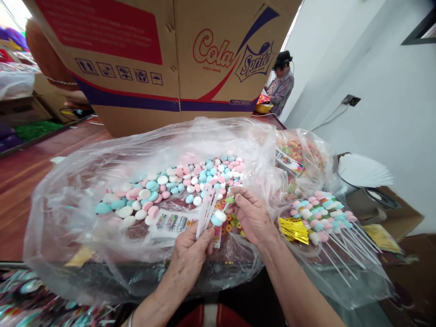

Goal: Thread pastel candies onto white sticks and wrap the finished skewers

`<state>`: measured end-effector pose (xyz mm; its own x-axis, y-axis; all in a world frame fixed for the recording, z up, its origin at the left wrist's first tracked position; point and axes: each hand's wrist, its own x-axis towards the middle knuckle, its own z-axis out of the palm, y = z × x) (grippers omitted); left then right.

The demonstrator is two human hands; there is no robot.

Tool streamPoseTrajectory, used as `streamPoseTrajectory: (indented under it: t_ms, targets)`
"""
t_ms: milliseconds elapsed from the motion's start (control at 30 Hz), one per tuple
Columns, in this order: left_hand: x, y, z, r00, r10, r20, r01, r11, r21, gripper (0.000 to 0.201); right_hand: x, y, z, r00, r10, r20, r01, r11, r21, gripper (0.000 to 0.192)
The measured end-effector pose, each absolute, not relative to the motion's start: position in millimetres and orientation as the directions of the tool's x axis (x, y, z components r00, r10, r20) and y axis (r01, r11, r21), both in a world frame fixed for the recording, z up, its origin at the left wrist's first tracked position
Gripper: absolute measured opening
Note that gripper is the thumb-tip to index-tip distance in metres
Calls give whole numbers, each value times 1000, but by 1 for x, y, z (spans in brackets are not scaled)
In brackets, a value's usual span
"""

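Note:
My left hand (192, 252) is closed around a bundle of white sticks (206, 209). Beside the bundle, a white and a light blue marshmallow (218, 217) sit threaded on a stick whose tip points up to the right. At that tip my right hand (254, 215) pinches a small green ring candy (230, 200). Below and between the hands lie loose coloured ring candies (233, 225). Pink, white and blue marshmallows (163, 180) are spread over a clear plastic sheet (81, 168). Printed labels (170, 223) lie near my left hand.
Finished marshmallow skewers (322, 215) are piled on the right, beside gold twist ties (293, 230). Behind them is a bag of ring candies (303, 150). A large cardboard box (177, 59) stands at the back. A person (282, 84) works farther off.

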<state>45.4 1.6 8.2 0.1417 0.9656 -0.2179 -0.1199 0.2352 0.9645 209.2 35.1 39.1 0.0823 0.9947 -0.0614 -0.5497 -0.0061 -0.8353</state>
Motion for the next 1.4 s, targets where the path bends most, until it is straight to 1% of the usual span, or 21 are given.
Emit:
streamPoseTrajectory:
  t_ms: [67, 167, 267, 400, 467, 500, 533, 567, 600, 633, 667, 700, 733, 767, 800, 833, 933, 1067, 1200, 1300, 1400]
  targets:
    - [43, 1, 4, 140, 965, -223, -101, 238, 966, 28, 207, 35, 39, 93, 993, -78, -563, -12, -826, 25]
    - [40, -1, -2, 138, 966, -220, -63, 230, 971, 28, 200, 33, 36, 58, 994, -97, -553, -49, -832, 21]
    - [38, -3, -4, 111, 972, -205, -47, 211, 976, 27, 189, 28, 31, -11, 993, -121, -530, -108, -841, 17]
    - [37, -2, -4, 62, 976, -211, -87, 216, 973, 29, 180, 24, 26, -104, 985, -135, -485, -169, -858, 21]
    - [36, -1, -3, 35, 976, -213, -138, 216, 967, 30, 187, 29, 30, -102, 987, -122, -384, -153, -911, 22]
    - [35, 1, -1, 15, 975, -220, -157, 219, 963, 31, 194, 34, 34, -62, 993, -96, -282, -109, -953, 22]
    - [34, 2, 2, -10, 973, -230, -170, 225, 959, 32, 202, 41, 38, 1, 999, -47, -132, -46, -990, 21]
    - [32, 3, 5, -32, 970, -240, -178, 230, 957, 33, 211, 49, 43, 73, 997, 33, 81, 27, -996, 20]
    - [31, 5, 8, -51, 967, -249, -183, 236, 954, 34, 219, 59, 48, 129, 983, 134, 347, 82, -934, 20]
    - [30, 6, 12, -64, 964, -257, -187, 241, 952, 35, 226, 68, 52, 124, 972, 201, 600, 88, -795, 22]
    - [29, 7, 16, -71, 963, -262, -193, 244, 950, 36, 231, 77, 55, 67, 979, 193, 786, 67, -614, 24]
    - [28, 8, 19, -71, 962, -264, -200, 246, 948, 36, 234, 85, 57, 1, 990, 142, 899, 61, -433, 25]
    - [27, 8, 20, -69, 961, -267, -205, 248, 947, 35, 234, 91, 57, -58, 996, 71, 956, 76, -283, 27]
    - [26, 8, 20, -69, 960, -270, -206, 251, 946, 35, 233, 95, 57, -102, 995, 3, 978, 101, -181, 27]
    - [26, 8, 19, -72, 959, -273, -204, 254, 946, 33, 231, 97, 55, -135, 990, -41, 984, 129, -124, 29]
    - [25, 7, 16, -69, 960, -272, -202, 253, 946, 32, 228, 96, 54, -160, 985, -59, 983, 154, -99, 30]
    - [21, 6, 3, -49, 969, -243, -203, 229, 952, 29, 224, 85, 50, -207, 977, -40, 974, 202, -107, 33]
    - [17, 4, -9, -29, 973, -227, -151, 220, 964, 33, 227, 72, 50, -245, 969, 3, 962, 244, -119, 40]
    - [18, 5, -9, -17, 971, -237, -90, 234, 968, 35, 227, 74, 47, -226, 974, -9, 972, 225, -63, 38]
    - [19, 5, -6, -20, 976, -217, -66, 215, 974, 33, 225, 80, 43, -200, 980, -2, 980, 200, -20, 38]
    - [18, 5, -2, -5, 981, -196, -26, 196, 980, 31, 225, 82, 42, -208, 978, -21, 978, 208, -7, 37]
